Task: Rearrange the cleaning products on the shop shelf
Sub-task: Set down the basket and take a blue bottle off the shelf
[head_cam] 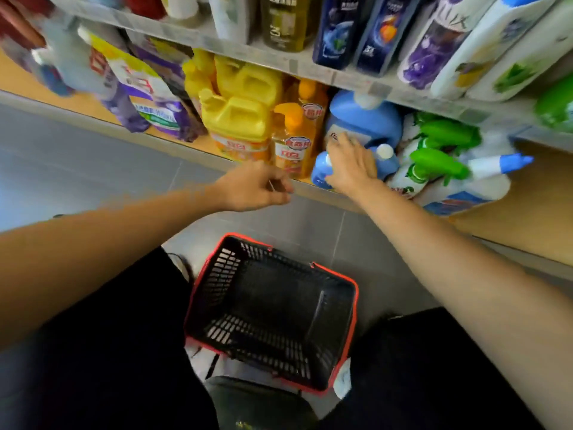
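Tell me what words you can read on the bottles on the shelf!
"LUX" on the purple-and-white bottle, upper shelf.
"立白" on the orange bottle and, more blurred, on the yellow jug.
"食品用" on the orange bottle's round badge, faint.
The pouches, the shelf tags and all other labels are too blurred to read.

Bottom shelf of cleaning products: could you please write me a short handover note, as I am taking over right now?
Left hand: loosely curled, holds nothing, in front of the shelf edge by the orange pump bottle.
Right hand: fingers laid over the small blue bottle at the shelf front, ahead of the big blue jug.
Yellow jugs stand to the left; green spray bottles lie jumbled to the right.
Basket is on the floor below.
Done: cannot tell.
Left: probably straighten the blue bottles and the sprayers.
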Motion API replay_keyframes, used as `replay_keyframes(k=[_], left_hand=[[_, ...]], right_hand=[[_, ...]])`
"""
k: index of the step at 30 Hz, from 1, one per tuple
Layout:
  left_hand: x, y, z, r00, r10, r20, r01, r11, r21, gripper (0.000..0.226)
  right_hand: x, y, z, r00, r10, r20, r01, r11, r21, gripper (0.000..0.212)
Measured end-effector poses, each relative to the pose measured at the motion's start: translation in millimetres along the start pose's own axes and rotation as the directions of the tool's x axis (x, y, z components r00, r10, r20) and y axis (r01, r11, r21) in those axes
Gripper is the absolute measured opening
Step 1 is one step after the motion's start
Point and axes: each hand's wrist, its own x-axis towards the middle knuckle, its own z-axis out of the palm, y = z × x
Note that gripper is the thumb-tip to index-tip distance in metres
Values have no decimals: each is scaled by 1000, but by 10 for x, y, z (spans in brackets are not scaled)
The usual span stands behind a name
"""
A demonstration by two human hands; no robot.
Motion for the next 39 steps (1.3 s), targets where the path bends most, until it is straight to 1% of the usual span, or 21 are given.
replay_keyframes(k=[1,3,7,8,10,12,13,14,16,17,19,21,23,24,26,28,30,33,35,37,39], left_hand=[[64,-43,-4,1000,28,2,-28,998,60,18],[147,-112,5,998,56,8,-57,984,166,19],[200,-162,33,996,86,32,-92,945,313,25],[178,-136,37,996,82,19,-84,944,321,29],[103,-29,46,997,75,-16,-68,961,269,42],[89,97,48,992,110,-68,-90,963,253,69],[79,147,63,986,145,-86,-120,960,253,81],[68,189,80,977,183,-104,-154,959,239,90],[49,242,143,966,239,-101,-228,967,114,98],[41,257,181,964,254,-80,-253,967,24,98],[44,260,247,961,275,-3,-274,955,-112,89],[70,264,307,948,311,66,-293,936,-195,64],[100,266,365,929,354,102,-323,916,-240,39],[109,272,400,921,371,119,-333,907,-258,35],[119,293,492,910,386,153,-330,895,-301,43],[105,312,589,895,405,188,-317,873,-370,51],[82,333,661,879,431,204,-324,853,-409,58],[1,360,758,869,454,198,-323,823,-468,50],[-82,394,807,883,430,187,-270,793,-546,48],[-151,433,828,900,380,215,-175,765,-620,48],[-190,502,775,926,307,222,-89,747,-659,37]], right_hand=[[1,-11,18,999,-40,3,40,999,-9,46],[-24,-33,38,999,-42,4,42,999,2,38],[-190,42,-162,994,87,-73,-73,982,175,26],[-262,48,-288,987,120,-103,-93,968,233,27],[-449,51,-503,972,184,-147,-118,920,374,35],[-632,54,-654,943,285,-169,-144,812,566,46],[-736,31,-698,929,331,-166,-141,731,668,48],[-838,2,-718,920,361,-155,-128,648,751,49],[-1007,-57,-689,909,397,-124,-100,497,862,38],[-1087,-96,-670,902,419,-107,-85,415,906,35],[-1233,-153,-618,882,464,-86,-41,258,965,37],[-1354,-185,-517,854,514,-79,11,134,991,38],[-1453,-226,-381,829,554,-69,68,23,997,38],[-1509,-250,-317,815,576,-64,93,-21,995,37],[-1622,-274,-185,787,615,-46,131,-94,987,32],[-1750,-299,-69,759,650,-39,173,-144,974,34],[-1902,-320,-4,744,666,-65,240,-174,955,39],[-2094,-387,98,776,619,-118,314,-217,924,43],[-2146,-446,153,811,578,-90,270,-233,934,48],[-2173,-467,158,837,545,-46,216,-253,943,41],[-2208,-438,108,855,518,-20,194,-284,939,35]])
